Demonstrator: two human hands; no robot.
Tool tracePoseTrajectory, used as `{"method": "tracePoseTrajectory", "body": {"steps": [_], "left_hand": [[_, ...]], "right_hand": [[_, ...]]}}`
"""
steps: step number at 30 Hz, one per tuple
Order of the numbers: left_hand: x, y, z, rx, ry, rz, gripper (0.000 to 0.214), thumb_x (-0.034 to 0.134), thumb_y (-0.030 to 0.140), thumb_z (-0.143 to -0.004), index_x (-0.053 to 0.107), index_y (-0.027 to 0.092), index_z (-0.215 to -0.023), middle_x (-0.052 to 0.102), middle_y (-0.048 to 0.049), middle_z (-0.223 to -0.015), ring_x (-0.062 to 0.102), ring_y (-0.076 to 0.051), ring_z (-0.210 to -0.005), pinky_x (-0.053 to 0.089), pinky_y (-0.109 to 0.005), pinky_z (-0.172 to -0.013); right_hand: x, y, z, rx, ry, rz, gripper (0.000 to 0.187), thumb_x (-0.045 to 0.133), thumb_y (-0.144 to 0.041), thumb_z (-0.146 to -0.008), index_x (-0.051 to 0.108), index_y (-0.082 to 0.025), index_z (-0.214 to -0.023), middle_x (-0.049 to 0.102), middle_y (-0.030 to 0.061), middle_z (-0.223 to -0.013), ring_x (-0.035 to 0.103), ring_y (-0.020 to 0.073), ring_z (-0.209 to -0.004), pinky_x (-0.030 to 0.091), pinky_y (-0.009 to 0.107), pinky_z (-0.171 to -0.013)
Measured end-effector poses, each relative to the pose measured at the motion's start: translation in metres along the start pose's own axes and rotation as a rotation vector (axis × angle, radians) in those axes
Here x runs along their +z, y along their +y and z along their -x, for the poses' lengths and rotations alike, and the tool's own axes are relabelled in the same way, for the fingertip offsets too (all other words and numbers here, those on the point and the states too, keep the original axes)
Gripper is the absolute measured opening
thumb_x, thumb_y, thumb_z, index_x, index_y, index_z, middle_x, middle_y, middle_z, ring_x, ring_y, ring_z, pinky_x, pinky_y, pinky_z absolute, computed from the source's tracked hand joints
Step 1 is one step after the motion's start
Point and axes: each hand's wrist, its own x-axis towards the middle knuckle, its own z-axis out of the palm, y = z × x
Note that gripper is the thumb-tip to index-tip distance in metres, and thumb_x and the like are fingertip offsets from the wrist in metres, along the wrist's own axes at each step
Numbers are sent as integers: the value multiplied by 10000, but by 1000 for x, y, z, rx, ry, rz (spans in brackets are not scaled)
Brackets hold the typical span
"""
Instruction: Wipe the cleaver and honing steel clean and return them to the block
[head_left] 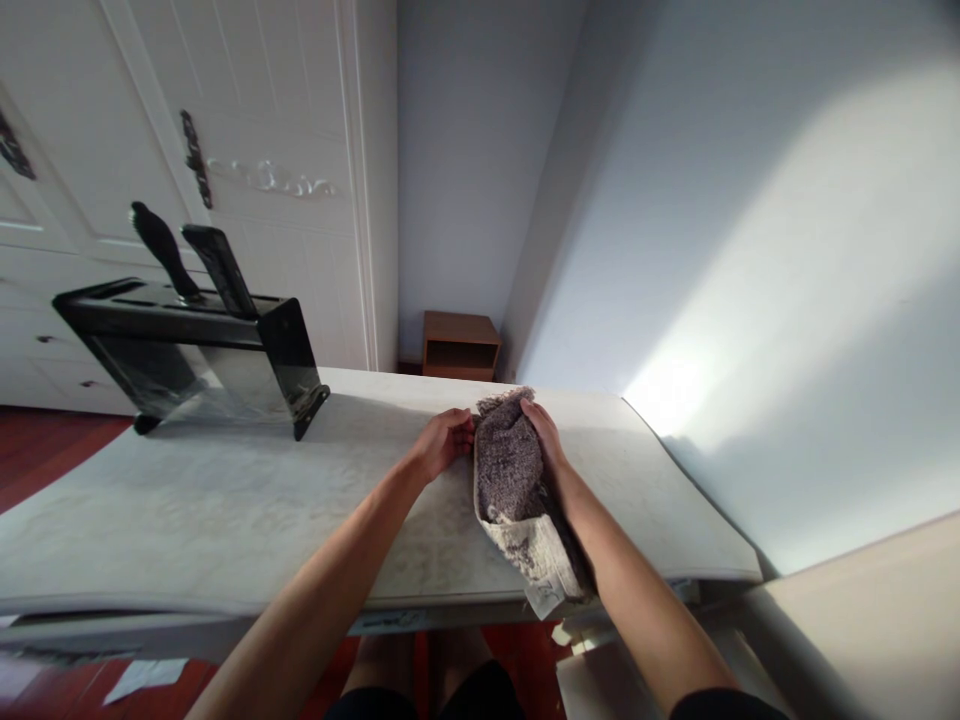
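A grey fuzzy towel (517, 480), folded into a long narrow strip, lies on the white table (225, 510) and hangs a little over the near edge. My left hand (444, 440) grips the towel's left edge near its far end, fingers curled. My right hand (544, 432) lies along the towel's right side, fingers curved over its far corner.
A black knife block (199, 340) with two dark handles sticking up stands at the table's far left. A white wardrobe (225, 150) stands behind it. A small brown wooden cabinet (459, 345) sits in the corner. A wall runs close along the right.
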Motion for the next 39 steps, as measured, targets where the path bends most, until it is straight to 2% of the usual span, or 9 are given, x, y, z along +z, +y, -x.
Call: {"method": "tracePoseTrajectory", "body": {"steps": [5, 12, 16, 20, 28, 31, 34, 37, 39], "left_hand": [[0, 3, 2, 4, -80, 22, 155, 626, 202, -782, 527, 145, -678, 549, 0, -639, 531, -100, -506, 408, -214, -495], [-3, 0, 8, -133, -354, 6, 144, 664, 246, -774, 591, 127, -741, 554, -30, -692, 524, -108, -554, 397, -215, -518], [1, 3, 17, -172, -525, 58, 179, 653, 255, -785, 572, 129, -688, 506, -28, -662, 483, -112, -545, 380, -229, -522], [4, 7, 25, -218, -610, 148, 249, 624, 297, -808, 527, 144, -637, 458, -24, -633, 463, -127, -549, 382, -249, -541], [4, 6, 29, -279, -665, 136, 355, 565, 355, -848, 434, 159, -582, 429, -25, -593, 472, -147, -534, 406, -273, -563], [4, 5, 30, -275, -646, 126, 355, 574, 355, -842, 432, 161, -581, 440, -27, -595, 473, -145, -529, 407, -276, -567], [4, 5, 31, -266, -602, 95, 362, 569, 360, -842, 425, 167, -570, 440, -32, -590, 456, -143, -520, 398, -280, -556], [7, 5, 34, -269, -587, 47, 353, 573, 352, -832, 443, 169, -559, 448, -44, -591, 465, -152, -532, 397, -289, -560], [10, 5, 37, -269, -590, 21, 333, 577, 335, -821, 468, 164, -558, 462, -54, -602, 480, -159, -545, 399, -292, -567]], "right_hand": [[0, 0, 0, -8, -32, -13, 300, 737, -477, -702, 638, -220, -821, 690, -4, -766, 653, 210, -795, 499, 331, -756], [3, 0, 2, -11, -53, -8, 299, 735, -479, -698, 626, -227, -817, 683, 2, -726, 652, 231, -759, 510, 360, -722], [3, 1, 3, -6, -58, -12, 301, 762, -476, -670, 638, -235, -803, 677, -2, -720, 635, 216, -719, 501, 353, -717], [4, 2, 4, -32, -57, -2, 294, 778, -469, -653, 640, -235, -765, 651, -19, -689, 593, 182, -673, 478, 321, -679], [3, 3, 6, -54, -83, 56, 360, 769, -502, -640, 635, -212, -805, 650, -26, -713, 587, 161, -693, 457, 290, -678], [2, 2, 8, -58, -82, 92, 393, 758, -527, -637, 634, -215, -840, 666, -19, -754, 601, 168, -722, 457, 296, -700], [3, -1, 13, -28, -133, 86, 413, 758, -527, -645, 626, -222, -891, 678, -10, -793, 617, 178, -737, 473, 313, -722], [3, -4, 18, -16, -214, 105, 413, 781, -481, -652, 625, -239, -949, 690, 1, -843, 630, 195, -773, 490, 341, -760], [1, -5, 18, -55, -215, 186, 421, 810, -434, -629, 631, -249, -963, 698, 8, -879, 630, 213, -824, 491, 366, -804]]}}
